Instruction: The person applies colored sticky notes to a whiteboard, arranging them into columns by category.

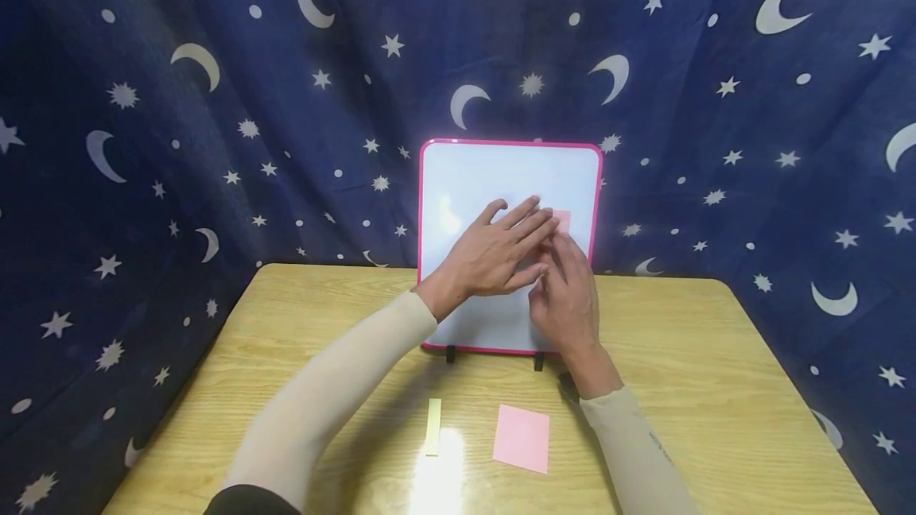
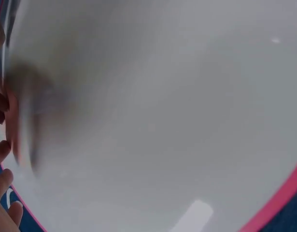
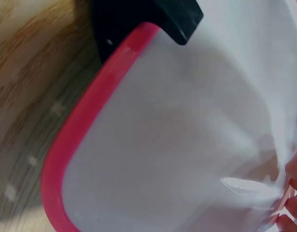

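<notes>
A whiteboard (image 1: 458,173) with a pink frame stands upright on the table. A small pink sticky note (image 1: 563,221) lies against its right half, partly covered by fingers. My left hand (image 1: 494,253) reaches across the board with fingers extended, their tips at the note's left side. Just below, my right hand (image 1: 568,292) has its fingers bent at the note's lower edge; the left fingers partly hide its fingertips. At the left wrist view's edge, fingertips touch the pink note (image 2: 12,121). Fingertips (image 3: 294,169) also show at the right wrist view's edge, beside a pink strip.
On the table (image 1: 665,356) in front of the board lie a larger pink square note (image 1: 522,439) and a narrow yellow strip (image 1: 433,427). Black stand feet (image 1: 539,362) hold the board's lower edge. A dark blue curtain (image 1: 716,118) with moons and stars hangs behind.
</notes>
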`<state>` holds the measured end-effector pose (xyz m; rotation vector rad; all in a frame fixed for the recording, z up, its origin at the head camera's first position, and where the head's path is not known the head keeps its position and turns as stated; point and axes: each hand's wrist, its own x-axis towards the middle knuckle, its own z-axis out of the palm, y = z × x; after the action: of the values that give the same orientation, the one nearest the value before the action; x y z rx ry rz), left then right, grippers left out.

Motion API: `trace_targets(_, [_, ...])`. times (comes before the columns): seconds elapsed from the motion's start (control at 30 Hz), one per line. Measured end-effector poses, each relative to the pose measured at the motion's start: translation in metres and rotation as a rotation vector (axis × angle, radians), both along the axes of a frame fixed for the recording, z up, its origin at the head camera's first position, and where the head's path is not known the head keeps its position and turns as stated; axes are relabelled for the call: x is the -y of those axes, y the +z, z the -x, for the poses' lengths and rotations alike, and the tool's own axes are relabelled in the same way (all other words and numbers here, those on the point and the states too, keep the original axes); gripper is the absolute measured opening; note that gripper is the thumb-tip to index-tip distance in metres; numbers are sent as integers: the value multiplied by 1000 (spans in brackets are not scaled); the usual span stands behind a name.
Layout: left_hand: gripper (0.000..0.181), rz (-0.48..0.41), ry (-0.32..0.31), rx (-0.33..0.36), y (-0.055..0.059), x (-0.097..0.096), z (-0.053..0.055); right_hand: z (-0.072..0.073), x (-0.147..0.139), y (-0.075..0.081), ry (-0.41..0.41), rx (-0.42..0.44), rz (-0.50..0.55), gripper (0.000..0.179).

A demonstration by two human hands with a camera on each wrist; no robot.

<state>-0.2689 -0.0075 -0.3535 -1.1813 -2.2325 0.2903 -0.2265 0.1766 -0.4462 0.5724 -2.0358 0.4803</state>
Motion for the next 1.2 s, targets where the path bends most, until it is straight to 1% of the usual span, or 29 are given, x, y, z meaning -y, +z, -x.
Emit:
trace_targets(0.1, [74, 12, 17, -20, 0, 4, 0, -1, 0, -1, -27, 14, -3, 61])
trace_targets(0.2, [73, 35, 34, -48, 1, 9, -1, -1, 0, -2, -42, 19, -3, 64])
trace_targets(0.3, [72, 54, 42, -78, 2, 11, -1, -2, 0, -2, -46, 22, -2, 62])
trace_targets(0.4, [71, 63, 47, -92, 3, 13, -2, -2, -1, -1, -40, 23, 8, 58])
trace_targets(0.6, [70, 76, 66, -88, 1, 17, -3, -3, -3, -1, -47, 40, 12, 55])
trace_targets(0.83, [69, 46, 71, -67, -4, 24, -4, -7, -3, 1, -71, 84, -11, 56])
trace_targets(0.97, [70, 27, 64, -54, -9, 28, -5, -7, -2, 2, -53, 75, -9, 54])
trace_targets(1.2, [71, 12, 62, -57, -15, 31, -10, -7, -2, 1, -36, 55, -7, 53])
